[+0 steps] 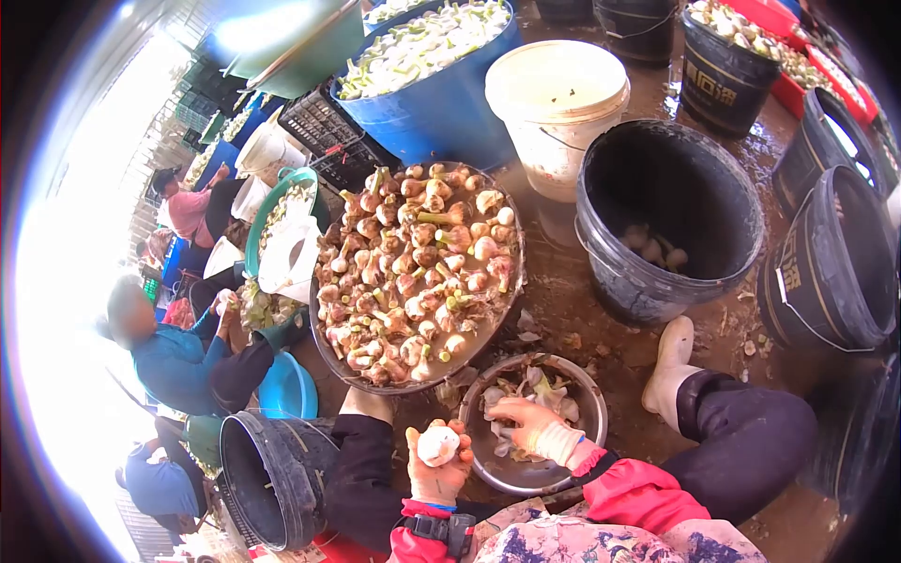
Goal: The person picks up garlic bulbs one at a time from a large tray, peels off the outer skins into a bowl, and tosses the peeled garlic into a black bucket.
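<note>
A pale, peeled garlic bulb rests in my left hand, whose fingers curl up around it. My right hand hovers over a metal bowl that holds loose garlic skins. Its fingers are bent and apart, and no object shows plainly between them. Both hands wear light gloves with orange fingers. Just beyond is a wide round pan heaped with unpeeled garlic bulbs, short stems on many.
A black bucket with a few bulbs inside stands ahead right, near a white bucket. A blue tub of garlic stands behind the pan. Another black bucket lies tilted at left. Co-workers sit farther left.
</note>
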Demonstrator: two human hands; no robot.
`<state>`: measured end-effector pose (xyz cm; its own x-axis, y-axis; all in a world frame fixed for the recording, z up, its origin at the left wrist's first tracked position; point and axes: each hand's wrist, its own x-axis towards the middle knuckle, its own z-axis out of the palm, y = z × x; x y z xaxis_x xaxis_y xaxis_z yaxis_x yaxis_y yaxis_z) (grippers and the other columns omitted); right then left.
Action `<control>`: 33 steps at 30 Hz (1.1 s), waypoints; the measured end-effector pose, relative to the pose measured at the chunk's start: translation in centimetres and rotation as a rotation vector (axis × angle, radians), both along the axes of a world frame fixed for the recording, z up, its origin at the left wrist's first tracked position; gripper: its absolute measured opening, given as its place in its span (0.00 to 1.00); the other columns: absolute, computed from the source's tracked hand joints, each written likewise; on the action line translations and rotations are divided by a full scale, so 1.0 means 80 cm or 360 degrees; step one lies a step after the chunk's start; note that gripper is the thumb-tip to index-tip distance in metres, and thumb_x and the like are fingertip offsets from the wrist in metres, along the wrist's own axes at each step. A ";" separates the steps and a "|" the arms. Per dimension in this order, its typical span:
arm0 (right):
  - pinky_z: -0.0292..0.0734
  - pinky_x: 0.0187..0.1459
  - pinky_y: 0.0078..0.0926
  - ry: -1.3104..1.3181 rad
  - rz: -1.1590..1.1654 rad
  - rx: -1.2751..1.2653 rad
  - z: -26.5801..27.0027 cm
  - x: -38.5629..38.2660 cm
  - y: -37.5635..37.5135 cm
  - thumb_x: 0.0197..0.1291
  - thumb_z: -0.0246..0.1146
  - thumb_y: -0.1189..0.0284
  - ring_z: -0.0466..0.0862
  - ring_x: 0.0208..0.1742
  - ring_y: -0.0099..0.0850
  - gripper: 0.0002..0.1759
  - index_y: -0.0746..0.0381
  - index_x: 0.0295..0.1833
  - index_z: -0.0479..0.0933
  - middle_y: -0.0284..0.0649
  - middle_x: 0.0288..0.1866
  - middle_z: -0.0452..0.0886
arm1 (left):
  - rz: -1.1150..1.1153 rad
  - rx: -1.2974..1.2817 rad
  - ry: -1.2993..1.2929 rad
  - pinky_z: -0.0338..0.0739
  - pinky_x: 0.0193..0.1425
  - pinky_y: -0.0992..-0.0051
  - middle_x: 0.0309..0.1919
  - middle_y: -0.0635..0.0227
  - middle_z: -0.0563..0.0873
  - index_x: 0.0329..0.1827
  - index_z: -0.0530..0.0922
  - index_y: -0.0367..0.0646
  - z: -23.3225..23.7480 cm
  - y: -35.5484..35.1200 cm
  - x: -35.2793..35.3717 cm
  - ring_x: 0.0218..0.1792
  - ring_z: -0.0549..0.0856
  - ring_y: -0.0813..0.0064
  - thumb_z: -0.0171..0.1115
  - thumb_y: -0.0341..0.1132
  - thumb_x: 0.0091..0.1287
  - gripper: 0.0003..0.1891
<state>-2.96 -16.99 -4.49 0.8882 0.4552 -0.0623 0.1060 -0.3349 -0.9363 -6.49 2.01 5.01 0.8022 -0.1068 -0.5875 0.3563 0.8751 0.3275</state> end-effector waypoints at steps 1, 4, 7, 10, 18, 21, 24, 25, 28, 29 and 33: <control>0.76 0.48 0.32 0.0274 -0.0051 0.0287 -0.002 -0.002 0.007 0.52 0.59 0.79 0.82 0.49 0.39 0.23 0.59 0.57 0.76 0.45 0.53 0.80 | -0.0010 0.0050 0.0066 0.82 0.36 0.65 0.41 0.59 0.83 0.48 0.77 0.48 -0.004 -0.001 0.001 0.40 0.84 0.58 0.52 0.63 0.65 0.27; 0.75 0.55 0.27 0.0804 -0.0143 0.0449 0.052 0.006 -0.020 0.57 0.56 0.79 0.80 0.54 0.33 0.22 0.59 0.59 0.75 0.43 0.53 0.82 | -0.0060 0.0299 0.0260 0.82 0.32 0.65 0.39 0.58 0.84 0.48 0.76 0.49 -0.014 -0.016 0.012 0.35 0.85 0.58 0.51 0.63 0.65 0.26; 0.74 0.57 0.31 0.0766 0.0136 -0.0330 0.009 0.009 -0.020 0.56 0.55 0.70 0.79 0.58 0.39 0.24 0.58 0.61 0.74 0.46 0.56 0.80 | -0.0108 0.0391 0.0343 0.83 0.32 0.65 0.39 0.60 0.84 0.50 0.75 0.49 -0.032 -0.040 0.051 0.35 0.84 0.57 0.52 0.58 0.68 0.23; 0.73 0.58 0.31 0.0757 0.0148 -0.0322 -0.021 0.003 -0.013 0.54 0.55 0.69 0.78 0.59 0.40 0.26 0.58 0.61 0.74 0.46 0.57 0.79 | -0.0119 0.0430 0.0224 0.82 0.33 0.66 0.37 0.62 0.83 0.49 0.75 0.47 -0.019 -0.096 0.120 0.36 0.83 0.56 0.56 0.50 0.69 0.17; 0.75 0.45 0.34 0.0968 -0.0016 -0.0237 0.007 0.032 -0.023 0.53 0.54 0.71 0.83 0.46 0.41 0.26 0.52 0.61 0.74 0.42 0.46 0.84 | -0.0694 0.0372 -0.0661 0.79 0.49 0.60 0.48 0.64 0.80 0.60 0.72 0.49 0.128 -0.269 0.293 0.48 0.80 0.65 0.61 0.50 0.66 0.24; 0.75 0.45 0.32 0.0939 -0.0210 0.0078 -0.048 0.017 -0.016 0.53 0.54 0.72 0.84 0.45 0.38 0.26 0.55 0.61 0.74 0.43 0.44 0.85 | -0.0710 0.0280 -0.0973 0.77 0.54 0.63 0.52 0.63 0.79 0.64 0.69 0.45 0.146 -0.252 0.322 0.50 0.80 0.65 0.60 0.55 0.65 0.31; 0.75 0.46 0.27 0.1315 -0.0172 0.0124 -0.023 0.032 -0.030 0.54 0.54 0.74 0.83 0.48 0.35 0.25 0.58 0.61 0.75 0.44 0.47 0.84 | -0.0649 0.1279 -0.0671 0.80 0.41 0.70 0.42 0.64 0.84 0.56 0.77 0.41 0.056 -0.177 0.382 0.39 0.83 0.69 0.62 0.49 0.66 0.24; 0.75 0.47 0.25 0.1128 -0.0270 0.0155 -0.048 0.023 -0.022 0.54 0.55 0.74 0.83 0.49 0.35 0.25 0.58 0.60 0.75 0.44 0.48 0.84 | -0.0896 0.1700 -0.0502 0.79 0.36 0.72 0.35 0.68 0.86 0.50 0.81 0.41 0.037 -0.162 0.386 0.33 0.83 0.73 0.62 0.46 0.65 0.19; 0.75 0.48 0.24 0.0981 -0.0346 0.0220 -0.054 0.025 -0.021 0.56 0.55 0.74 0.83 0.49 0.35 0.23 0.59 0.60 0.75 0.43 0.51 0.83 | -0.1618 0.3180 -0.0714 0.76 0.51 0.65 0.39 0.56 0.86 0.48 0.82 0.46 -0.052 -0.142 0.404 0.41 0.84 0.56 0.67 0.47 0.53 0.22; 0.75 0.49 0.24 0.1098 -0.0412 0.0300 -0.036 0.030 -0.027 0.58 0.59 0.69 0.83 0.49 0.34 0.21 0.60 0.58 0.75 0.42 0.49 0.84 | -0.1690 0.3402 -0.0708 0.76 0.53 0.63 0.42 0.54 0.85 0.50 0.79 0.45 -0.065 -0.149 0.410 0.45 0.83 0.54 0.67 0.47 0.52 0.24; 0.75 0.48 0.25 0.1192 -0.0441 0.0198 -0.037 0.038 -0.025 0.60 0.63 0.63 0.84 0.46 0.33 0.20 0.61 0.56 0.76 0.41 0.47 0.85 | -0.2228 0.3368 -0.0512 0.75 0.55 0.63 0.43 0.51 0.84 0.52 0.74 0.41 -0.096 -0.150 0.424 0.49 0.82 0.53 0.66 0.40 0.51 0.25</control>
